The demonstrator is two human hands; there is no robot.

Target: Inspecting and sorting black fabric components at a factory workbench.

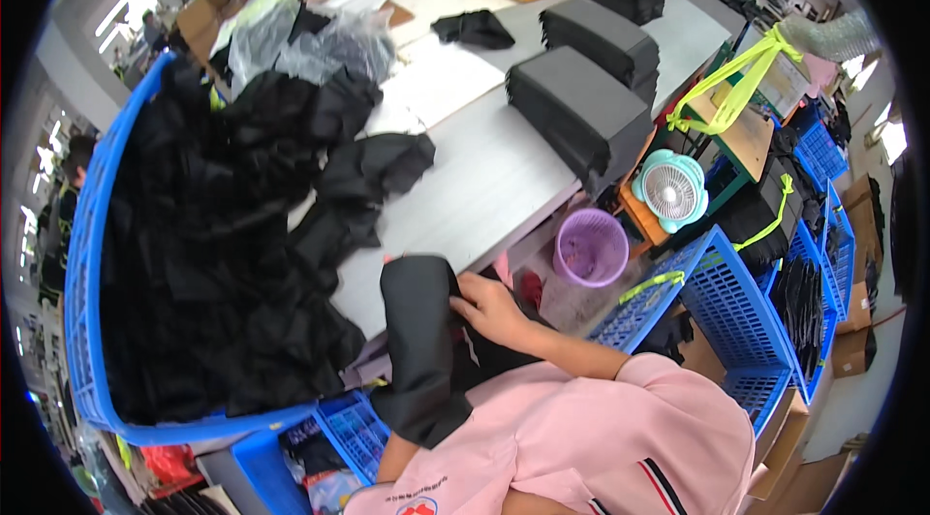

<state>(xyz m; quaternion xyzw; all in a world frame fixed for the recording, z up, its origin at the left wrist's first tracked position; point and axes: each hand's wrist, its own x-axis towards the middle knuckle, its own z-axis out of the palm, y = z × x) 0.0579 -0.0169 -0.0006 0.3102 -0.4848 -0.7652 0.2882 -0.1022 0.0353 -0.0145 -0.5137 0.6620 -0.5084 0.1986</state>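
A black fabric piece hangs folded in front of me at the table's near edge, with its smooth side toward my left. My right hand is closed on its right edge, thumb and fingers pinching the cloth. Behind that fabric my left hand is hidden; only part of the left forearm shows below it, so its fingers cannot be made out. Close by on the left, a heap of crumpled black cloth pieces fills a large blue basket and spills onto the grey table.
Neat stacks of black pieces line the table's right side. Clear plastic bags lie at the far left. Right of the table stand a purple bin, a turquoise fan and blue crates. A yellow-green strip hangs near a duct.
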